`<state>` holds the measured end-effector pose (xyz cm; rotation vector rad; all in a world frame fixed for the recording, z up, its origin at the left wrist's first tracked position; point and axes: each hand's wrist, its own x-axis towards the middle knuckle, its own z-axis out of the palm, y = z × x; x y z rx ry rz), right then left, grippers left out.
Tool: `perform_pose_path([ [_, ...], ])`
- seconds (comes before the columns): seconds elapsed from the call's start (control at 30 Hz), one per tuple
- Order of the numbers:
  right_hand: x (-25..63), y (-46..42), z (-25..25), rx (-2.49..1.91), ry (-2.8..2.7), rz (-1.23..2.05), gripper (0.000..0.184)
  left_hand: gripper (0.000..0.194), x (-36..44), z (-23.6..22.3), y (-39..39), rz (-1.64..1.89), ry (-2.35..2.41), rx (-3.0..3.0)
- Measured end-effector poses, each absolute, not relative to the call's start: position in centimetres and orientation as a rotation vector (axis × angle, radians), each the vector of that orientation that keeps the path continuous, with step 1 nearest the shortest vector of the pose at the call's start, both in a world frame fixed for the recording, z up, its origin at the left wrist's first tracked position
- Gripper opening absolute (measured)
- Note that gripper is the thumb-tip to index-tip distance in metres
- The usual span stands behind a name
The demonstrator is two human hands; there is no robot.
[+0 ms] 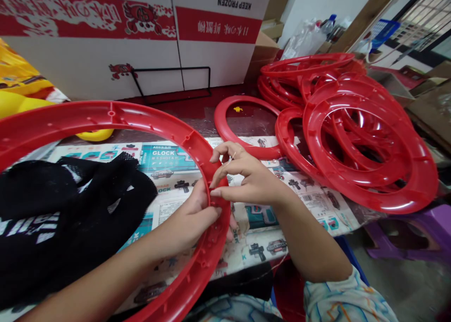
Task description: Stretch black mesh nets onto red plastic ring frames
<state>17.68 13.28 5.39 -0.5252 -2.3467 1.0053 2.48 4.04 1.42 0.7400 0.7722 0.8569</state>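
A large red plastic ring (151,118) with a hollow, ribbed underside and small pegs spans the left and middle of the view. My left hand (195,214) grips its right side, thumb on the ribbed face and fingers wrapped beneath. At the same stretch of rim, my right hand (243,174) has its fingers curled and pinched against the ring's inside; whatever lies between the fingertips is too small to make out. A thin pale thread (232,157) shows by the right fingers. Below the ring lies black cloth (105,228) with white lettering.
Several similar red rings (369,139) are heaped at the right, and one single ring (225,118) lies flat beside them. Printed cardboard (306,195) covers the tabletop. A white and red carton (211,54) stands behind a black wire frame (209,82). A purple stool (419,237) is lower right.
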Motion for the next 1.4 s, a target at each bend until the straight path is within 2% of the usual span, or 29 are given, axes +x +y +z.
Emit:
perform_pose_path([
  [0.1, 17.7, 13.4, 5.4, -0.547, -2.233, 1.083, 0.008, 0.059, 2.8, 1.4, 3.8, 0.882, 0.832, 0.77],
  [0.2, 17.8, 13.5, 5.3, -0.553, -2.197, 1.091, 0.008, 0.06, 3.1, 1.2, 3.6, 0.826, 0.855, 0.784],
  [0.47, 17.1, 13.0, 4.9, -0.585, -2.141, 0.944, 0.005, 0.075, 3.0, 2.0, 3.8, 0.945, 0.79, 0.733],
  [0.57, 17.0, 13.0, 4.6, -0.534, -2.097, 1.009, 0.003, 0.07, 2.7, 1.9, 3.6, 0.946, 0.77, 0.7],
  [0.77, 16.6, 12.7, 4.1, -0.568, -2.089, 1.036, 0.006, 0.047, 3.0, 1.2, 3.7, 1.022, 0.8, 0.648],
  [0.9, 16.7, 12.8, 4.2, -0.618, -2.016, 1.106, 0.009, 0.051, 3.3, 1.3, 3.9, 1.054, 0.862, 0.651],
  [1.1, 17.0, 12.9, 4.7, -0.604, -2.1, 1.153, 0.004, 0.05, 3.1, 1.4, 4.0, 0.958, 0.952, 0.765],
  [1.4, 17.1, 13.2, 4.8, -0.562, -2.058, 1.247, 0.005, 0.06, 2.7, 1.7, 3.9, 0.914, 0.829, 0.77],
])
